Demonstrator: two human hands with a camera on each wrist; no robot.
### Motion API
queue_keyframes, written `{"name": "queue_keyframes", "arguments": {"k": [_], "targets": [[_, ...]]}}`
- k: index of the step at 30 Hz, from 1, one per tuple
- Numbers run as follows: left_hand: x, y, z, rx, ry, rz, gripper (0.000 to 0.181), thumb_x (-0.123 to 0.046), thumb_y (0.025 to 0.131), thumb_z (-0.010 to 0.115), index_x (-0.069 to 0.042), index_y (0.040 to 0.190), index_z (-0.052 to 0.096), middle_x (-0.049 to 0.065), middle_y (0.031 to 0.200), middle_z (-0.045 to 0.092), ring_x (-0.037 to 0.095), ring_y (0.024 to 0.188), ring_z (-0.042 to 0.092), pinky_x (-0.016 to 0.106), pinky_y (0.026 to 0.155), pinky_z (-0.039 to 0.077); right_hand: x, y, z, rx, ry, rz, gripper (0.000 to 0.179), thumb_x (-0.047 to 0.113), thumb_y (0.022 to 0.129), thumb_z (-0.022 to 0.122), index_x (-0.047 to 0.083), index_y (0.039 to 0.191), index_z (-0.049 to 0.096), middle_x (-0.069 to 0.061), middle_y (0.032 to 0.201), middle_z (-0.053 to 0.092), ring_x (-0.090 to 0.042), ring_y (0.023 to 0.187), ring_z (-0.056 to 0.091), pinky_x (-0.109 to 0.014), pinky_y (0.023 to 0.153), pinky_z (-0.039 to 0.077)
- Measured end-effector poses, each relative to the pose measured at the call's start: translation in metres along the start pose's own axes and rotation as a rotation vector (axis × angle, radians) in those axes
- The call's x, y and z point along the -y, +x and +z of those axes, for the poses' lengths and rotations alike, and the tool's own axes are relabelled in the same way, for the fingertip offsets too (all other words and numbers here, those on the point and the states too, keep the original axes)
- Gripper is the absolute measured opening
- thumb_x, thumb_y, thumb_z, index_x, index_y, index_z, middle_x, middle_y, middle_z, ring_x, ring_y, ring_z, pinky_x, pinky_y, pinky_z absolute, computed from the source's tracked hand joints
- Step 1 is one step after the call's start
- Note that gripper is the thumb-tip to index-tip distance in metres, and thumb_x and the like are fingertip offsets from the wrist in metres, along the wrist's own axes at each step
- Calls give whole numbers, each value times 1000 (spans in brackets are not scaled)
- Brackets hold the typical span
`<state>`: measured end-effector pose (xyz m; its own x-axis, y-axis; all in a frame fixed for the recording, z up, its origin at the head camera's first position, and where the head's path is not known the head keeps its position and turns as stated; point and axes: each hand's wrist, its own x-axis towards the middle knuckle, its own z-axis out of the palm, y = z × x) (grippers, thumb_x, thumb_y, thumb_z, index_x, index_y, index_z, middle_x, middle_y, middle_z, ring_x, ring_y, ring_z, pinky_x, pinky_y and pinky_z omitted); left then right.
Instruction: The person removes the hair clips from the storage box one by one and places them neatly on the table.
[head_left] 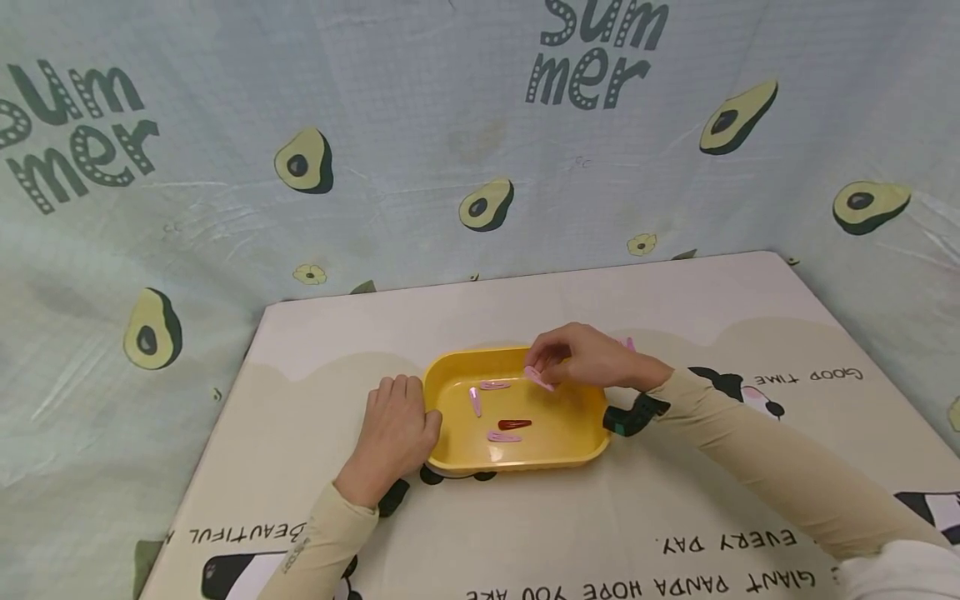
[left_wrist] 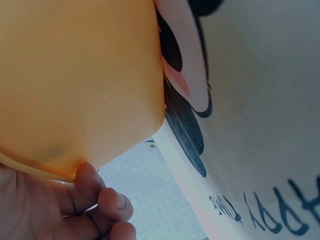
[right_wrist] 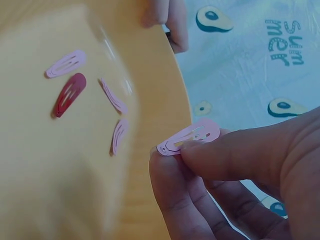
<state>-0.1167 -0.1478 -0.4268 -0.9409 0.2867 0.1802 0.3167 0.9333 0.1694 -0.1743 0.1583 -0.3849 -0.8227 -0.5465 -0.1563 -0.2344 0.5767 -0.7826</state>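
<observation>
A yellow tray [head_left: 561, 433] stands on the table. My left hand [head_left: 400, 425] grips its left rim, fingertips [left_wrist: 88, 176] curled against the edge in the left wrist view. Over the tray's back right part, my right hand [head_left: 576, 354] pinches a pink snap hair clip [right_wrist: 192, 136] between thumb and fingers. Inside lie a dark red hair clip [head_left: 514, 424] and three pink ones: one just in front of it [head_left: 503, 437], one upright in this view [head_left: 475, 402], and another toward the back [head_left: 494, 385].
A bit of pink [head_left: 629, 343] shows on the table behind my right wrist. The table cover [head_left: 525, 533] bears printed pandas and lettering. A curtain with avocado prints [head_left: 390, 125] hangs behind the table's back edge.
</observation>
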Motion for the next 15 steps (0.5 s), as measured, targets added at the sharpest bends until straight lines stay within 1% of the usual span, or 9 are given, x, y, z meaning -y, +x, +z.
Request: {"name": "queue_keyframes", "arguments": {"k": [5,8,15], "targets": [[0,0,0,7,2,-4,20,-19,93,55,0,92,51,9,77,41,26,77,35,34,72,28,-6,-4,-7,-24,31,-11,27,-3,90,62,10,110,73,-6,97,72,-18,84,65,-29,84,58],[-1,0,0,11,6,-4,20,-19,93,55,0,92,51,9,77,41,26,78,35,34,72,27,-10,-8,-12,-42,50,-4,28,-3,90,61,9,112,73,-7,100,73,-19,84,67,-30,84,59],[-2,1,-1,20,13,-10,19,-19,93,54,0,91,52,8,78,40,26,77,35,34,72,27,-21,-16,-22,-84,73,10,24,1,93,63,8,113,72,-10,103,71,-20,86,66,-26,83,59]]}}
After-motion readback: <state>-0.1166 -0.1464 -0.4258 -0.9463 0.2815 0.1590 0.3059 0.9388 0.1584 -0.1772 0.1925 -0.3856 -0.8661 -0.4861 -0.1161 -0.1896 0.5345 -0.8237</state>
